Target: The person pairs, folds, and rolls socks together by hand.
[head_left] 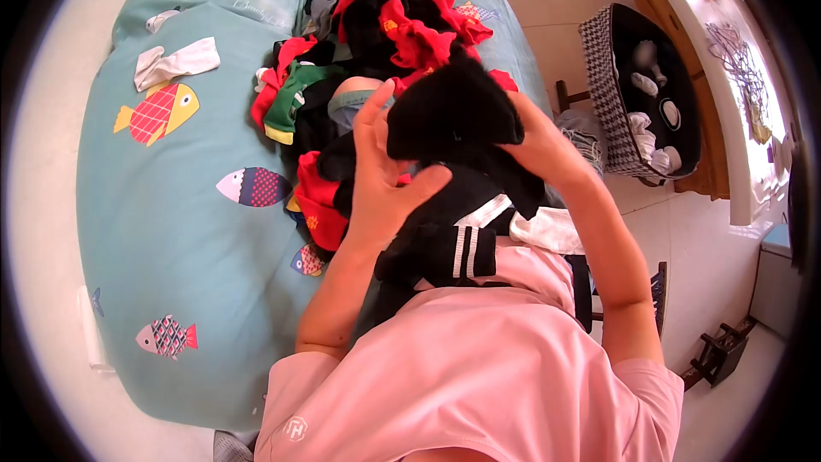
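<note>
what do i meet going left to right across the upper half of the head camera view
White sock, green garment, left hand, black garment, right hand, houndstooth-sided basket, tangled cords.

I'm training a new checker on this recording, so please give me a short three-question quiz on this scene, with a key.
1. Multiple choice. The right hand holds: A, a white sock; B, black cloth; C, green cloth.
2. True or false: the houndstooth basket has white items in it.
3. Fill the gap: the teal bedding is printed with colourful ____.

Key: 1, B. 2, true. 3, fish.
</note>
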{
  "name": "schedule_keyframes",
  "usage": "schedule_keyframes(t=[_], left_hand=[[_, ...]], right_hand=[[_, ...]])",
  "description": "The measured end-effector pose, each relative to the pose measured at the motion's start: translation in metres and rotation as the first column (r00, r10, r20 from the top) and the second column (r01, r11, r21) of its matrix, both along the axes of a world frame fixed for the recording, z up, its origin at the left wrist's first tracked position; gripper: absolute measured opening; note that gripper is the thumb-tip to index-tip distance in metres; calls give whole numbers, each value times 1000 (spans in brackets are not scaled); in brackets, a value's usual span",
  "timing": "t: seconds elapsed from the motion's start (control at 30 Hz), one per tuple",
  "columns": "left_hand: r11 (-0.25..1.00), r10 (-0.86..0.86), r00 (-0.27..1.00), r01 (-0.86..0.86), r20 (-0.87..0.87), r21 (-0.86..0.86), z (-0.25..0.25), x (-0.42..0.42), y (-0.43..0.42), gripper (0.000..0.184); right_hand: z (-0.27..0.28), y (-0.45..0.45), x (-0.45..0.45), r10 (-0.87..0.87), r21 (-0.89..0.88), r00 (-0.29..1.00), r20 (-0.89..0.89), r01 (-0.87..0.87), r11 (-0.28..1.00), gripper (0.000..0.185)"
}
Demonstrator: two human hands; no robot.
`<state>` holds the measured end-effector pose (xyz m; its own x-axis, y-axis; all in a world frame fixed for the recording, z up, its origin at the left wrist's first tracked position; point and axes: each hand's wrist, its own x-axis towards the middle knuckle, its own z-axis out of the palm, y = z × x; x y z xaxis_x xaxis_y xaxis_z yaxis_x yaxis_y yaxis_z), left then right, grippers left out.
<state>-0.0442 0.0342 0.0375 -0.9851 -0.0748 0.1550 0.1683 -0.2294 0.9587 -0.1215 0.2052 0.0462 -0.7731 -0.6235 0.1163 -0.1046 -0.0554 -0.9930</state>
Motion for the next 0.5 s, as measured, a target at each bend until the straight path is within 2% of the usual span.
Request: schedule_keyframes(t=[0.03, 0.07, 0.17, 0.2, 0.3, 0.33, 0.43, 0.47, 0.5], left_hand=[[1000, 4, 1000, -4, 17, 5, 3, 0, -3, 77], [996, 70, 998, -70, -8, -58, 3, -1, -5, 55], [983, 91, 988, -69, 128, -169, -9, 5, -26, 33], [993, 112, 973, -117, 203, 11, -9, 5, -28, 18], [996, 75, 993, -79, 95, 36, -20, 11, -34, 23], [973, 39, 991, -66, 126, 220, -25, 11, -36, 29], [928, 12, 956, -119, 292, 352, -28, 18, -42, 38], [897, -1, 957, -127, 290, 424, -31, 18, -46, 38], [860, -13, 958, -135, 286, 492, -33, 17, -51, 39]], right_hand=[[-11, -2, -2, 38, 56, 999, -29, -36, 998, 20], [-22, -4, -5, 78, 113, 995, -58, -71, 991, 20], [-15, -1, -5, 123, 141, 990, 75, -132, 981, 29], [-13, 0, -5, 135, 147, 984, 118, -152, 977, 32], [-16, 7, -3, 153, 71, 967, 202, -170, 983, 35], [-22, 9, -2, 167, 105, 944, 285, -204, 973, 33], [-28, 7, 6, 159, -11, 955, 249, -162, 987, 28], [-30, 9, 4, 154, 38, 961, 230, -167, 985, 22], [-33, 11, 3, 139, 78, 990, 23, -140, 987, 21]])
